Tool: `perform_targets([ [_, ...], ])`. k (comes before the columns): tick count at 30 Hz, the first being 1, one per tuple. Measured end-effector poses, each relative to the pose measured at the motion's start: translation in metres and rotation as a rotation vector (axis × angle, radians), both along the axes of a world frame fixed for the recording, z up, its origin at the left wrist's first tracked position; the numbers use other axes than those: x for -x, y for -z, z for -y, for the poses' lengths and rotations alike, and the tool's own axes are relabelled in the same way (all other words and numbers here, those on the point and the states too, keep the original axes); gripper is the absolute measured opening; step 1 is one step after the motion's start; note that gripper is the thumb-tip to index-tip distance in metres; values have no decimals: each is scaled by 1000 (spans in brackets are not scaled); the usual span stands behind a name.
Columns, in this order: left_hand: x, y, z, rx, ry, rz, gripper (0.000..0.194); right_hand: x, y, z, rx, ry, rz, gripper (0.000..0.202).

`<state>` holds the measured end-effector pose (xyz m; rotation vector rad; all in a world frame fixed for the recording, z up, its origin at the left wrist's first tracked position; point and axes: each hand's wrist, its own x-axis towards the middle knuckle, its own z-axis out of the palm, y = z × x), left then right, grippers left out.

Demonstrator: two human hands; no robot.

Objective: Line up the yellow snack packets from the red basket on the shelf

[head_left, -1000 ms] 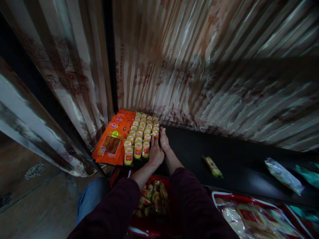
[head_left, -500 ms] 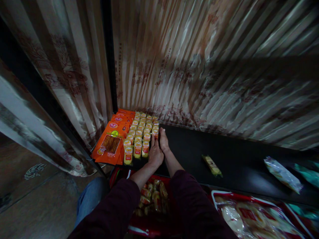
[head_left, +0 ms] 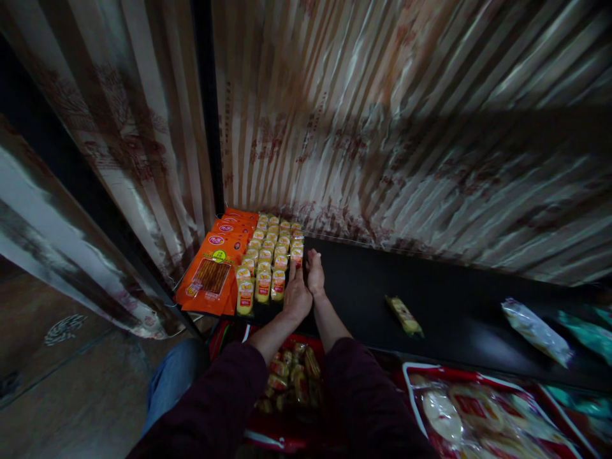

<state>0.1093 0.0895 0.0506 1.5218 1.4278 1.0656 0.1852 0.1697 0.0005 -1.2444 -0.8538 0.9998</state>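
Small yellow wrapped cakes [head_left: 264,284] with red-and-white labels stand in close rows on the black shelf [head_left: 354,274]. My left hand [head_left: 297,296] is at the front of the rightmost row, its fingers stretched forward against the nearest cake pack [head_left: 297,254] there. Close beside it, my right hand [head_left: 315,274] is held on edge along the right side of that row, fingers extended and a little bent. The heels of both hands meet. Neither hand shows anything gripped, though the palms are partly hidden.
Orange snack bags [head_left: 213,268] overlap left of the cakes. A single wrapped cake [head_left: 404,315] and a clear-and-white packet [head_left: 536,331] lie farther right. Below the shelf are a red basket of loose cakes [head_left: 261,440] and another red basket [head_left: 415,408]. A curtain [head_left: 310,127] hangs behind.
My right hand's fingertips have come slightly away from the side of the row and bent a little. The left hand stays at the front cake pack. The view has shifted slightly.
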Motion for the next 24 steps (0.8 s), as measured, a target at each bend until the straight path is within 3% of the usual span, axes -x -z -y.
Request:
perform_targets([
  [10,-4,12,-9,20,-6,25,59,7,-8,15,93,-6,-71,65],
  [24,-1,4,-2,24,5,-66,52,3,-3,22,90,8,-67,65],
])
